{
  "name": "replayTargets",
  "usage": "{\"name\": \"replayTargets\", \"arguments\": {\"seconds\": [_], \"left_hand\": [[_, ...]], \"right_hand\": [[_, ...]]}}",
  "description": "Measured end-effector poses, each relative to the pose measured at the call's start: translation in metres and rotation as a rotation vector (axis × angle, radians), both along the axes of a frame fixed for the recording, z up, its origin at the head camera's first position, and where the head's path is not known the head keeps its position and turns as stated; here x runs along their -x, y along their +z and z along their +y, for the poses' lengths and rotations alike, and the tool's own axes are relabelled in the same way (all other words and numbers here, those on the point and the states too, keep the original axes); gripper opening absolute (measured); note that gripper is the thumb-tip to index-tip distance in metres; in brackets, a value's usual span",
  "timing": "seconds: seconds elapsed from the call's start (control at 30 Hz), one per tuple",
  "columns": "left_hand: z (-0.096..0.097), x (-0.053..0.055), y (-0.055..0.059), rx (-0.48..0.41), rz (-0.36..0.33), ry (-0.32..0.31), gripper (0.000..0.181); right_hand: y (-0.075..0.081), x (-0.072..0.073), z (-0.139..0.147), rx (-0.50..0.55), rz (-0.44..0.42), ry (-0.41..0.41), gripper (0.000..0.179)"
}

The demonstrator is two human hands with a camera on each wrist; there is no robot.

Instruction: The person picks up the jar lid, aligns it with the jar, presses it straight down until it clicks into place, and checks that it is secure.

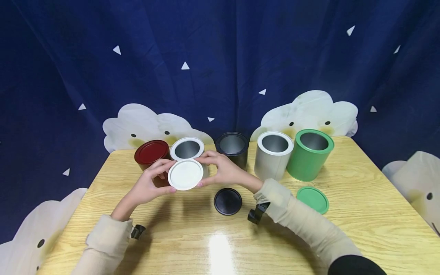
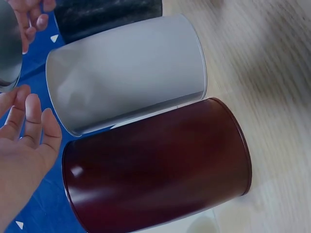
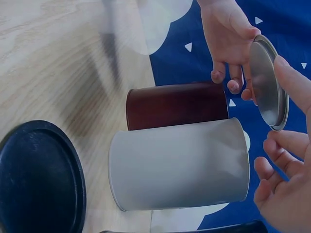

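A round white lid (image 1: 185, 174) is raised above the table between my two hands, its white face toward the head camera. My left hand (image 1: 148, 184) pinches its left edge with thumb and fingertips. On the opposite edge, my right hand (image 1: 224, 170) grips it the same way. The lid's bare metal underside shows in the right wrist view. Just behind it stands a topless white can (image 2: 126, 73), partly covered by the lid in the head view. To that can's left is a dark red can (image 2: 155, 170) with its red lid (image 1: 151, 151) on.
Along the back stand an open black can (image 1: 242, 160), another open white can (image 1: 269, 164) and an open green can (image 1: 304, 164). A black lid (image 1: 228, 201) and a green lid (image 1: 313, 199) lie on the wooden table (image 1: 178, 244). A blue curtain (image 1: 220, 57) hangs behind.
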State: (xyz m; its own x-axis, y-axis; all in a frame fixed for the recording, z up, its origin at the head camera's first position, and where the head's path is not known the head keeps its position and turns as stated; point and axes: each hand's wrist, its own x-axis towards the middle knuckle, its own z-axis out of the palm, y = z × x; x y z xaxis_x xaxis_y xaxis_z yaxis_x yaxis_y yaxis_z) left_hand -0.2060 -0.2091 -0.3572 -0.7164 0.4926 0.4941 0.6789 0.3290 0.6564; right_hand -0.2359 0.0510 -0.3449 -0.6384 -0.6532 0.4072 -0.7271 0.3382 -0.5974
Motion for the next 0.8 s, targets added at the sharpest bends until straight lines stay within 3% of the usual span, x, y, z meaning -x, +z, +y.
{"name": "replayTargets", "arguments": {"seconds": [0.3, 0.43, 0.63, 0.8], "left_hand": [[-0.002, 0.008, 0.007, -0.014, 0.043, -0.026, 0.069], [0.002, 0.007, 0.016, -0.009, 0.063, 0.016, 0.067], [0.013, -0.005, 0.038, -0.049, 0.062, 0.11, 0.056], [0.014, -0.003, 0.041, -0.079, 0.029, 0.137, 0.052]], "right_hand": [[0.007, 0.005, -0.002, -0.011, -0.014, -0.025, 0.068], [0.009, 0.009, -0.002, -0.014, -0.021, -0.044, 0.067], [0.015, 0.014, -0.003, 0.003, -0.029, -0.083, 0.067], [0.018, 0.018, -0.004, 0.02, -0.034, -0.088, 0.066]]}}
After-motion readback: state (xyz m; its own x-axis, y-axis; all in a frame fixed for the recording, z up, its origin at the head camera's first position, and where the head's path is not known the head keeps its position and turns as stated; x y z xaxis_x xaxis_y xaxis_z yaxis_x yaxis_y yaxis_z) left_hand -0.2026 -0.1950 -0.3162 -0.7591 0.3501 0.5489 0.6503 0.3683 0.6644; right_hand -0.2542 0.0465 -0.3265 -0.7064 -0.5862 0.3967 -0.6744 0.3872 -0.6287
